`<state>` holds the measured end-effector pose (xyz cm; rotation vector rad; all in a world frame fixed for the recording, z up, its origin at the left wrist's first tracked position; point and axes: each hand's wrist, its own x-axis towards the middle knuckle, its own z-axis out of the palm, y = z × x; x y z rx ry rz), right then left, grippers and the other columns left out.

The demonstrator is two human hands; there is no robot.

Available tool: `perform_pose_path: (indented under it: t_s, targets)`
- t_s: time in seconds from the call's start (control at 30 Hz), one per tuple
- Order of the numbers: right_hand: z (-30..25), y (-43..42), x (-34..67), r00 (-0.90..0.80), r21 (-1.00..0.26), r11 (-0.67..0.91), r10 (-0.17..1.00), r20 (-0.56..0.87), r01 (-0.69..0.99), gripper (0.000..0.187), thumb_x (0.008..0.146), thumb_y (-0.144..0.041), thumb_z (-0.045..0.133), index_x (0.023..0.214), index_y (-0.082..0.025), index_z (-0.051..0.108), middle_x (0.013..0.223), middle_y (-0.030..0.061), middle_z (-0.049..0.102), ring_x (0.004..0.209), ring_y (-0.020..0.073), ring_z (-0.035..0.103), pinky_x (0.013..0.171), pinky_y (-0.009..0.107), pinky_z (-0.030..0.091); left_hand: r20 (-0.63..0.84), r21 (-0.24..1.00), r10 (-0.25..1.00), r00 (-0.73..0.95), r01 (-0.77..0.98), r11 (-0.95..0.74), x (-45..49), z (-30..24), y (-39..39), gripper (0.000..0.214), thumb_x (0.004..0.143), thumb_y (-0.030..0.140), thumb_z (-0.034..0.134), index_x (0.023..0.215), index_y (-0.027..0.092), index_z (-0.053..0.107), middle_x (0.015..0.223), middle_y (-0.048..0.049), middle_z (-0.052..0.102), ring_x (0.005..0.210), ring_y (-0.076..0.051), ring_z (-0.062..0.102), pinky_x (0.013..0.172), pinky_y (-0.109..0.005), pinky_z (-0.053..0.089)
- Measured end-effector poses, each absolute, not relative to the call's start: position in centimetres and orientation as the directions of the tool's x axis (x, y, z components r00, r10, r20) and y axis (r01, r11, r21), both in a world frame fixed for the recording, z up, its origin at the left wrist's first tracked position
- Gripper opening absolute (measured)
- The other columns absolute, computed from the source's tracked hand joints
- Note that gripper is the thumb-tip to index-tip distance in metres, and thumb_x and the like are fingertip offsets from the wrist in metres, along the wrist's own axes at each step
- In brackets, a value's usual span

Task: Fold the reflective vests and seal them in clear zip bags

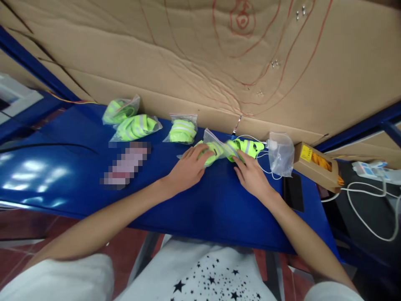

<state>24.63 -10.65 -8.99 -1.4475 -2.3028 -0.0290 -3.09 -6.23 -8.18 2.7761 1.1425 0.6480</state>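
Observation:
My left hand [189, 167] is closed around a clear zip bag [210, 137] with a neon yellow reflective strap [213, 155] rolled inside it. Its thumb lies across the bag's near side. At the bag's right end, my right hand [253, 175] rests with its fingers stretched and apart, the tips touching where the bag meets a loose neon yellow strap [249, 146]. Their exact contact is partly hidden. An unfilled clear bag [281, 154] lies right of the loose strap.
Bagged neon straps [181, 130] and more bags [136, 127] line the back left of the blue table [200, 209]. A blurred pinkish item [127, 165] lies left. To the right are a black phone [293, 192], an open cardboard box [316, 167] and white cables [265, 161]. Cardboard [188, 62] stands behind.

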Motion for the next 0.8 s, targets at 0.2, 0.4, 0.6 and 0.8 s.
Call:
perform_pose_path:
  t_s: [0.2,0.4,0.6,0.8]
  targets:
    - [-8.1,-11.9,22.8,-0.092,-0.929,0.14,0.989,0.115,0.343,0.034,0.099,-0.051,0.064,0.112,-0.023,0.076,0.099,0.0047,0.079,0.088,0.0209,0.075,0.081,0.034,0.06,0.477,0.003,0.341,0.81,0.386,-0.923,-6.2,-9.2,-9.7,0.058,0.088,-0.008,0.043,0.137,0.022,0.053,0.133,-0.0129,0.058,0.147,-0.03,0.048,0.123,-0.059,0.047]
    - [-8.9,-13.5,22.3,-0.055,-0.975,-0.001,0.998,-0.014,0.222,0.038,0.094,-0.058,0.068,0.099,-0.02,0.076,0.078,0.002,0.074,0.065,0.0159,0.066,0.061,0.028,0.053,0.379,-0.036,0.343,0.859,0.384,-0.923,-4.9,-9.0,-10.1,0.056,0.086,-0.007,0.047,0.136,0.017,0.056,0.134,-0.017,0.059,0.143,-0.034,0.051,0.119,-0.058,0.048]
    - [-9.2,-14.3,23.0,-0.031,-0.978,-0.07,0.997,-0.077,0.195,0.041,0.092,-0.061,0.07,0.09,-0.02,0.072,0.073,0.0007,0.069,0.065,0.0145,0.064,0.063,0.027,0.054,0.408,0.152,0.456,0.791,0.433,-0.888,-2.0,-6.1,-10.8,0.023,0.099,0.04,0.065,0.109,0.019,0.065,0.115,-0.0111,0.072,0.111,-0.03,0.069,0.096,-0.051,0.052]
    - [-9.1,-14.9,22.1,-0.123,-0.987,-0.101,0.986,-0.116,0.123,0.043,0.084,-0.061,0.078,0.079,-0.02,0.066,0.07,0.0004,0.07,0.063,0.0133,0.063,0.06,0.026,0.051,0.511,0.259,0.574,0.64,0.522,-0.813,1.9,-7.3,-11.1,0.051,0.098,0.064,0.06,0.078,0.018,0.062,0.074,-0.0025,0.067,0.069,-0.019,0.066,0.064,-0.033,0.047]
